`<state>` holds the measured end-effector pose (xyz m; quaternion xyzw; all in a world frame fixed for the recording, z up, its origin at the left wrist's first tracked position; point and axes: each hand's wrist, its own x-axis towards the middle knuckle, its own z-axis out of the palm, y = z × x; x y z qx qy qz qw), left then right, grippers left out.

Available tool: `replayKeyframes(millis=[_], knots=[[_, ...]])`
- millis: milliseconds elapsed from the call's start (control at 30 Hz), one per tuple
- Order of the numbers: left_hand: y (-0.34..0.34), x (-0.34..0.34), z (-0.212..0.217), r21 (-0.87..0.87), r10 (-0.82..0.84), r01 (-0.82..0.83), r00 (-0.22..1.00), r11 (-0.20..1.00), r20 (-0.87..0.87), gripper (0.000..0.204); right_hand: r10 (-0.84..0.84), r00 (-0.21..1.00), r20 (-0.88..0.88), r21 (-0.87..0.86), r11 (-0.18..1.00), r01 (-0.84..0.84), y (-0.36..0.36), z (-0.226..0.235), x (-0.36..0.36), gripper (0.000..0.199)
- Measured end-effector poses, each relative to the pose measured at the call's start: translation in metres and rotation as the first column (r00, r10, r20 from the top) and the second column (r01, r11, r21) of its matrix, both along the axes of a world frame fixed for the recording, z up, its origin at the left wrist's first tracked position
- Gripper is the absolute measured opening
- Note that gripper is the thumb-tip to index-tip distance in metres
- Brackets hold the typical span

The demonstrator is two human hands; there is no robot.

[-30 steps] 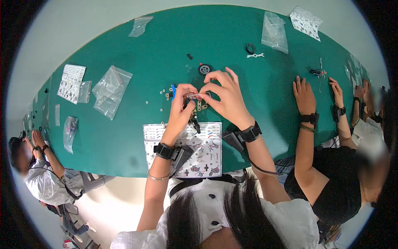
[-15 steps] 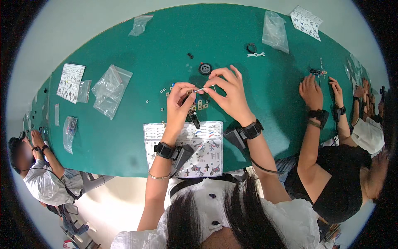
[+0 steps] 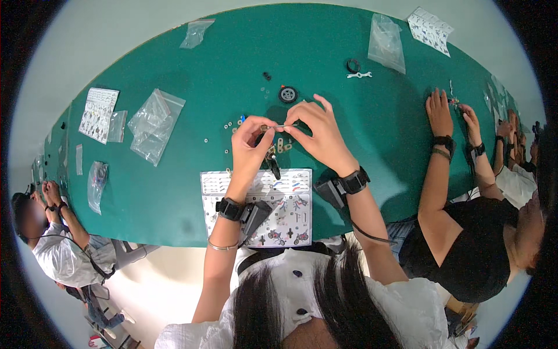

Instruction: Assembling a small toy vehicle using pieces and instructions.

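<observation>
My left hand (image 3: 251,138) is closed on a small, partly built toy model (image 3: 273,166) with tan and black parts. Its black end sticks out below my fingers, and much of the rest is hidden. With thumb and fingertips, my right hand (image 3: 318,131) pinches a thin metal hex key (image 3: 279,126). The key spans the gap between both hands, its tip meeting the model at my left fingertips. Beneath my hands lie several tan perforated pieces (image 3: 281,145). A black wheel (image 3: 288,94) with a grey hub rests just beyond my right fingers.
A printed instruction sheet (image 3: 256,215) lies at the near edge. Farther right are a black tyre (image 3: 353,65) and a white wrench (image 3: 359,75). Clear plastic bags (image 3: 156,125) lie left and far right. A co-worker's hands (image 3: 440,116) handle small parts to my right.
My right hand has shifted slightly left and turned, with the hex key now lying more level. The left hand stays nearly in place. At right, the co-worker's hands have moved a little farther away.
</observation>
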<state>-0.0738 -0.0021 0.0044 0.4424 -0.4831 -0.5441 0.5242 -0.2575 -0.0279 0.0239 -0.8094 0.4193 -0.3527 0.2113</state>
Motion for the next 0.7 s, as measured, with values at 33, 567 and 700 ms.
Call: replayKeyframes(millis=[33,567,700], knots=[[-0.0003,0.0001,-0.0004,-0.004,0.009,-0.009,1.0,1.0,0.004,0.008,0.001,1.0,0.001,0.0,1.0,-0.001,-0.0001,-0.0005,0.0003,0.012],[-0.0015,0.0002,-0.0042,-0.049,0.021,-0.023,0.999,0.999,-0.048,0.007,-0.014,0.999,-0.05,0.06,0.998,0.017,-0.0001,-0.0038,0.0016,0.016],[0.0002,0.0005,0.0018,-0.014,0.001,-0.001,1.0,1.0,0.013,0.012,0.001,0.998,-0.07,0.084,0.996,0.005,-0.0004,-0.0038,0.0024,0.017]])
